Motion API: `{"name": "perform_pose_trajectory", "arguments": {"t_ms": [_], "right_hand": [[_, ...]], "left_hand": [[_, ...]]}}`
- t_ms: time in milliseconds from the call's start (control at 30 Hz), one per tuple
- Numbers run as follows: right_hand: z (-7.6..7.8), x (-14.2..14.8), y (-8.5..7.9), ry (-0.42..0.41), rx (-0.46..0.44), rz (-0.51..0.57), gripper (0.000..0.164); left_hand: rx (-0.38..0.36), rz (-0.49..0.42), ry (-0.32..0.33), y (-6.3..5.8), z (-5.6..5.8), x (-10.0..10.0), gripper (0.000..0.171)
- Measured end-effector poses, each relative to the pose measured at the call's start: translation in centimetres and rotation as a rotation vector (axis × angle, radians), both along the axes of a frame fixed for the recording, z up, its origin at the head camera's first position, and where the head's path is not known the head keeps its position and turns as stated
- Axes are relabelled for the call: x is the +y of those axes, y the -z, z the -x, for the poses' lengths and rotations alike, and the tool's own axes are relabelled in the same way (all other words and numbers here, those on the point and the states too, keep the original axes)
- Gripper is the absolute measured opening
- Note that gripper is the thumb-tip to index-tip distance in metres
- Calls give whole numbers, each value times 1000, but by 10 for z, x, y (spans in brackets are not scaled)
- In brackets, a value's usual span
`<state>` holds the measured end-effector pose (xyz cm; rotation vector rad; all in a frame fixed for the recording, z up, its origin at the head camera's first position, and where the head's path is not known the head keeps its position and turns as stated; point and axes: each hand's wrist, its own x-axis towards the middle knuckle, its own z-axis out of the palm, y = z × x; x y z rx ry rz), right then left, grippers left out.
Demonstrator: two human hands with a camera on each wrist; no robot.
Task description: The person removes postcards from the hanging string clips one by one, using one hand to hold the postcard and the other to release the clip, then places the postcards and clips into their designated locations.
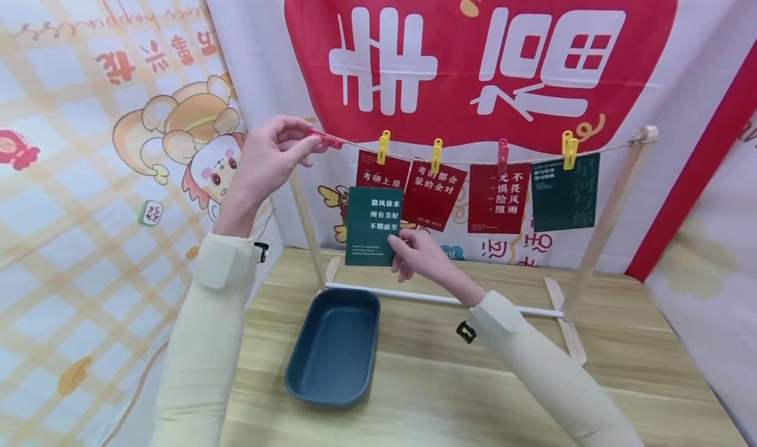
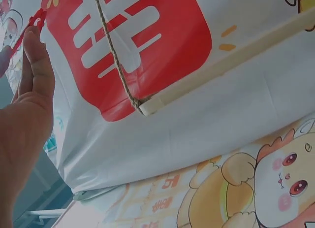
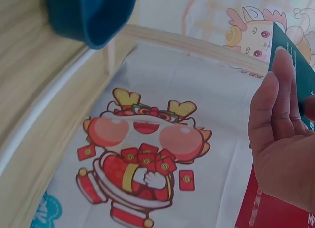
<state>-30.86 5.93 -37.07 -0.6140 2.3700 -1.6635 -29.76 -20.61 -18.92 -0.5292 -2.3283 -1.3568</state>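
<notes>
My left hand (image 1: 273, 161) pinches a red clothespin (image 1: 326, 139) by the left end of a twine line (image 1: 355, 144). The same clothespin (image 2: 33, 22) shows between thumb and fingers in the left wrist view. Lower down, my right hand (image 1: 424, 255) grips a dark green card (image 1: 372, 217) with white writing by its lower right edge. This card overlaps the leftmost hanging red card (image 1: 378, 164). Farther right hang two more red cards and a green card (image 1: 564, 197), held by yellow clothespins (image 1: 436, 154) and a red clothespin (image 1: 503, 151).
The line spans a wooden frame with a right post (image 1: 609, 217) and a white bottom bar (image 1: 414, 296). An empty dark blue tray (image 1: 334, 348) sits on the wooden table (image 1: 461, 394). Behind hangs a white cloth with a red print (image 1: 449, 52).
</notes>
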Motion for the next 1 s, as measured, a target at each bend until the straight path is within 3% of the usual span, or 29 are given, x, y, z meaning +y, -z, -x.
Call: {"name": "perform_pose_trajectory", "arguments": {"t_ms": [200, 600, 1000], "right_hand": [[-13, 26, 8, 29, -2, -29, 30], [-33, 78, 28, 65, -24, -10, 34], [-55, 120, 50, 103, -111, -44, 40]], "left_hand": [[-10, 3, 48, 14, -13, -15, 39], [-78, 110, 67, 53, -27, -35, 34], [-97, 224, 108, 94, -31, -43, 31]]}}
